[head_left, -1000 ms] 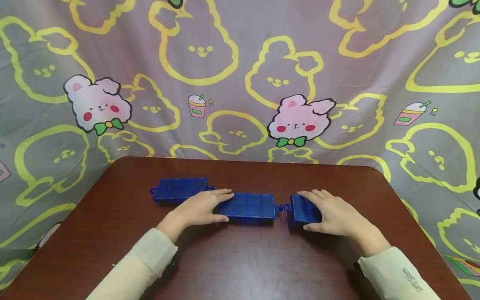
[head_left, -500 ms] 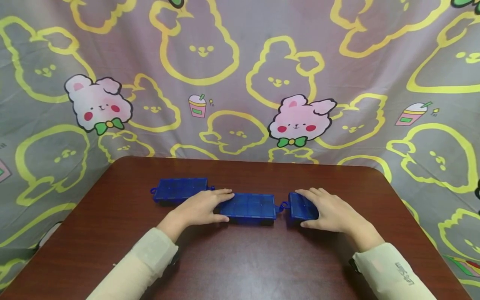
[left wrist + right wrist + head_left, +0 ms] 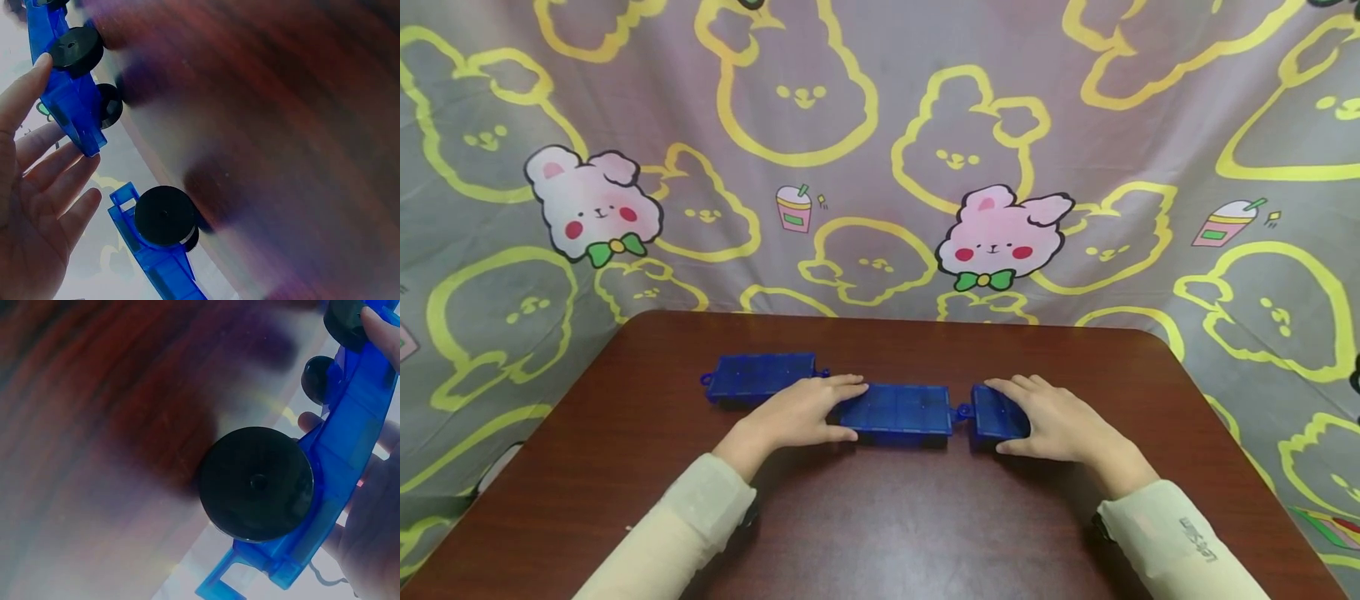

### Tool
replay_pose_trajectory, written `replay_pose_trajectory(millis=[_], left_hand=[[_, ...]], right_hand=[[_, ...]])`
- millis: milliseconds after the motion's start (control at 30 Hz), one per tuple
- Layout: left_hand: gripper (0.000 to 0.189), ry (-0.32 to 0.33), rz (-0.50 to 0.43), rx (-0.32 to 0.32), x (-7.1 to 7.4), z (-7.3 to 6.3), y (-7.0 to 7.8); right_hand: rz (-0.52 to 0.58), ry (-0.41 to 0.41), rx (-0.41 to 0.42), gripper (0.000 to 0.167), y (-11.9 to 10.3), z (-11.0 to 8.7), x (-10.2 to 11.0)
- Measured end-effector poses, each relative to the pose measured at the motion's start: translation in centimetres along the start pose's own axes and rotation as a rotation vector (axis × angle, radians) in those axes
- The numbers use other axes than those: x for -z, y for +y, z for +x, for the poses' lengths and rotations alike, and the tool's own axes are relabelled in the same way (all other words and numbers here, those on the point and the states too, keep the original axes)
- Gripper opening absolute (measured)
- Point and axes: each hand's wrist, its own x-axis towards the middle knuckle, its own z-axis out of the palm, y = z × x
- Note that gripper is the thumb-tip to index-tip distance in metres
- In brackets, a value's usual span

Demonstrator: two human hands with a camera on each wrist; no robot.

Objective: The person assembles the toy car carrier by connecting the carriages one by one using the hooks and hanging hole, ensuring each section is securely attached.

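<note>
Three see-through blue toy wagons stand on the table in the head view. My left hand (image 3: 790,421) grips the near-left end of the middle wagon (image 3: 898,410), thumb in front and fingers behind. The right wagon (image 3: 995,410) is held by my right hand (image 3: 1063,421), which covers its right end. Between these two, their small blue couplings (image 3: 962,412) overlap; whether they are hooked I cannot tell. Black wheels (image 3: 256,483) show under the held wagon in the right wrist view. Behind my left wrist lies the left wagon (image 3: 756,375), untouched, with a ring at its left end.
The brown wooden table (image 3: 880,525) has rounded far corners. A patterned cloth (image 3: 865,167) with rabbit drawings hangs right behind its back edge. In the left wrist view the left wagon's wheel (image 3: 165,215) stands near the hand.
My right hand has slid the right wagon left, and its coupling ring now meets the middle wagon's coupling. The left hand and the other two wagons have stayed in place.
</note>
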Motion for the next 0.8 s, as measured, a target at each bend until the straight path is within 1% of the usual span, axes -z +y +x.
replay_pose_trajectory(millis=[200,367,567,700,800], left_hand=[[0.072,0.004,0.002,-0.008,-0.07,-0.02,-0.18],[0.072,-0.001,-0.019,-0.003,-0.16,-0.06,-0.23],[0.075,-0.007,-0.042,-0.001,0.09,-0.1,-0.22],[0.077,0.002,-0.059,0.007,0.37,-0.42,-0.39],[0.078,0.018,-0.067,0.025,0.78,-0.94,-0.68]], right_hand=[[0.0,-0.014,0.0,0.086,-0.06,0.11,0.09],[-0.004,-0.02,0.003,0.087,0.03,0.15,0.01],[0.005,-0.037,-0.009,0.087,0.05,0.11,0.04],[0.033,-0.048,-0.019,0.092,-0.11,-0.05,0.36],[0.067,-0.037,-0.025,0.097,-0.42,-0.08,0.83]])
